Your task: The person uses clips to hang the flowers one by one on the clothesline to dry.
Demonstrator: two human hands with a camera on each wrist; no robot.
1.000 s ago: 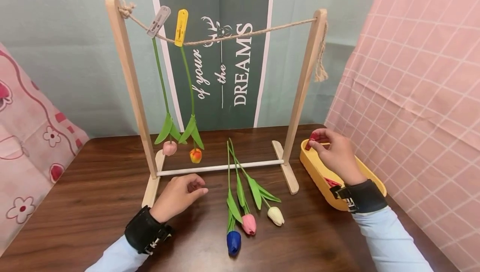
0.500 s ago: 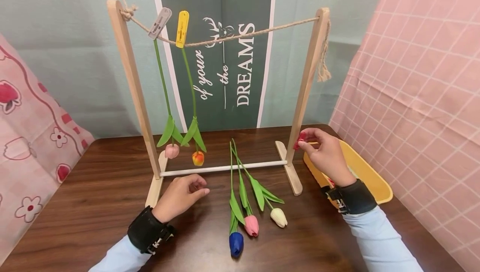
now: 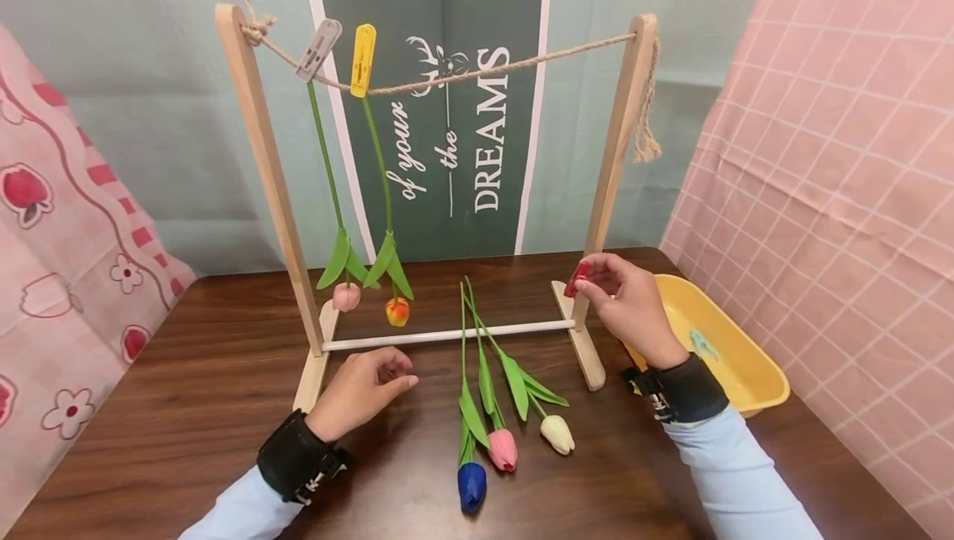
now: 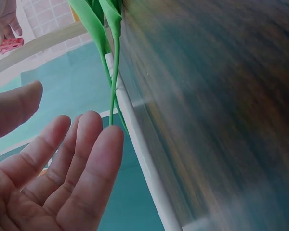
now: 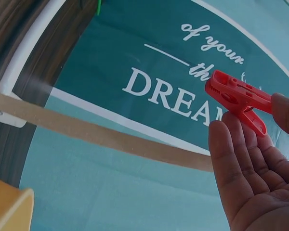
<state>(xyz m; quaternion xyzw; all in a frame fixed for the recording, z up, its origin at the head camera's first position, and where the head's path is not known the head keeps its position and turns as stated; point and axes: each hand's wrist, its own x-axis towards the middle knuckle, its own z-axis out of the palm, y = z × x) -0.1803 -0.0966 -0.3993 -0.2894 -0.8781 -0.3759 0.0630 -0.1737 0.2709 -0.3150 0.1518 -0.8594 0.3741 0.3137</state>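
My right hand (image 3: pixel 629 308) pinches a red clothespin (image 5: pixel 238 98) between thumb and fingers, in front of the stand's right post. Its toothed jaws point away from the palm. My left hand (image 3: pixel 363 391) rests low near the white crossbar (image 3: pixel 447 335), fingers loosely bent and holding nothing. Between the hands lie a blue tulip (image 3: pixel 472 486), a pink tulip (image 3: pixel 503 450) and a white tulip (image 3: pixel 556 434), stems crossing the bar. From the rope (image 3: pixel 477 74), a grey clothespin (image 3: pixel 319 50) holds a pale pink tulip (image 3: pixel 346 296) and a yellow clothespin (image 3: pixel 363 60) an orange tulip (image 3: pixel 397 310), both upside down.
The wooden stand's left post (image 3: pixel 268 167) and right post (image 3: pixel 620 134) carry the sagging rope. A yellow basket (image 3: pixel 745 341) with a light green piece (image 3: pixel 703 344) inside stands at the right, beside a pink checked cloth (image 3: pixel 835 192).
My right hand has carried the red clothespin leftward from over the yellow basket to the right post, uncovering more of the basket. The left hand stays nearly still; the head view shifts slightly.
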